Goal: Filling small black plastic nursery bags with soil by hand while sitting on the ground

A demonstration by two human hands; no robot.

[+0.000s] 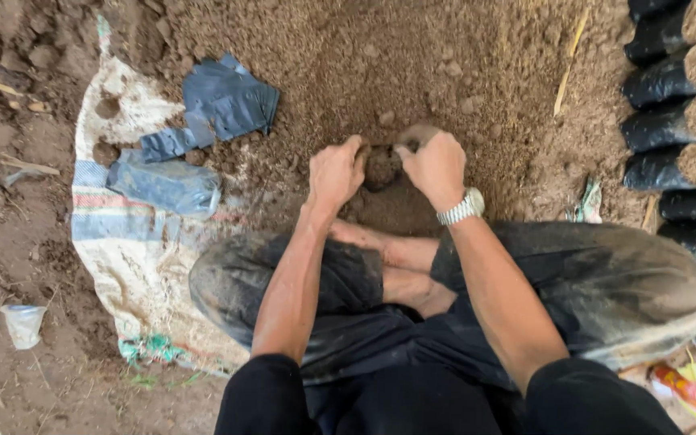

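1. Ground: you are sitting cross-legged on bare brown earth, facing a heap of loose soil (380,56) that is filling the upper middle of the view.
2. Ground cover: a white woven sack (122,242) with coloured stripes is lying flat to your left, partly under your left knee.
3. On the sack: a few empty black plastic nursery bags (223,101) are lying crumpled near the edge of the heap, with a clear plastic bag (167,185) just beside them.
4. Right edge: a stack of filled black nursery bags (674,80) is lying on its side, the soil-packed mouths facing you.
5. Lower left: a small clear plastic cup (22,325) is standing on the dirt, well apart from your hands.
6. Left hand (334,171): your forearm is reaching straight forward over your crossed legs, the wrist bending down toward the soil.
7. Right hand (437,167): it is reaching forward alongside the left one, a silver wristwatch (462,208) sitting on the wrist.
8. Fingers: both sets are curling closed around the rim of a small soil-filled bag (382,165), which is sitting between your hands at the foot of the heap; the thumbs are pressing in at its mouth.
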